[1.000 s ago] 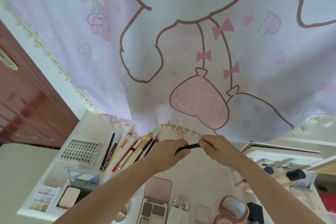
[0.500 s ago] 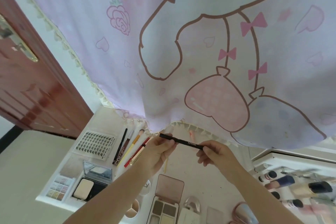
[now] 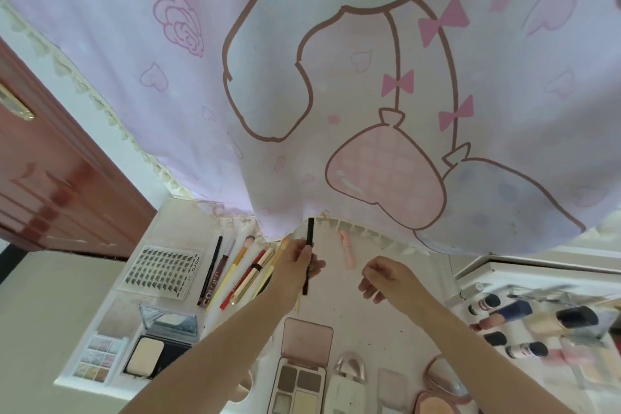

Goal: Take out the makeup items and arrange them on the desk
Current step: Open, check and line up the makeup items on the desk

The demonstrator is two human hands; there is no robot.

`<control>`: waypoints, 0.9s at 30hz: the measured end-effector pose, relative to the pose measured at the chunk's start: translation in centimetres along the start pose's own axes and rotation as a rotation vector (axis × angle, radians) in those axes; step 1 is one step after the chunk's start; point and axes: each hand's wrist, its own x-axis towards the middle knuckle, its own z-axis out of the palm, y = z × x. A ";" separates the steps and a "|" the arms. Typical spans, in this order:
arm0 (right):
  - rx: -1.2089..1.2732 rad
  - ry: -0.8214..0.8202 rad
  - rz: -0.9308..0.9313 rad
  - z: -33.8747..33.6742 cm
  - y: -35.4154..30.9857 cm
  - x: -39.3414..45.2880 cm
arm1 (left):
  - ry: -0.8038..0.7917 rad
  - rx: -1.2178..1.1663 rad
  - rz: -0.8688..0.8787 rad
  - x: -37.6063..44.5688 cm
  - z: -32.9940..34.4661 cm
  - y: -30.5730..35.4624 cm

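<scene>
Clear organizer (image 3: 601, 329) w/ bottles (image 3: 517, 311)

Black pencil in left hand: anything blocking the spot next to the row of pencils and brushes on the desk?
Nothing visible blocks it. The left hand holds the black pencil just right of the row of pencils and brushes; the desk beyond is bare up to the pink stick. The curtain hem hangs by the pencil's far end.

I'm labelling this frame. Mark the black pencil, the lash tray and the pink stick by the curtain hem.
black pencil (image 3: 309, 229), head view, upper barrel above the fingers
lash tray (image 3: 161, 271), head view, middle of the lash rows
pink stick (image 3: 347, 250), head view, mid-body
</scene>
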 end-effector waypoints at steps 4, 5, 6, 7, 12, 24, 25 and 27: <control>0.015 0.061 0.021 -0.2 -1.0 3.7 | 0.018 0.559 0.051 3.0 -1.6 -0.9; 0.012 0.049 0.041 0.0 -1.0 4.7 | -0.006 0.667 0.048 3.5 -1.8 -1.3; 0.008 0.026 0.067 0.4 -1.0 5.7 | -0.045 0.746 0.040 3.9 -1.9 -1.7; -0.002 -0.002 0.097 0.8 -0.8 6.6 | -0.084 0.788 0.024 4.1 -1.8 -2.1; -0.136 -0.052 0.144 2.8 0.0 9.8 | -0.189 0.756 -0.092 4.9 -1.1 -3.1; -0.288 -0.126 0.279 3.5 -0.2 14.7 | -0.071 0.927 -0.132 5.4 -0.7 -4.6; -0.314 -0.138 0.283 3.7 -0.2 14.9 | -0.062 0.972 -0.120 5.5 -0.6 -4.7; -0.350 -0.156 0.286 4.1 0.1 15.1 | -0.069 1.064 -0.111 5.6 -0.5 -4.8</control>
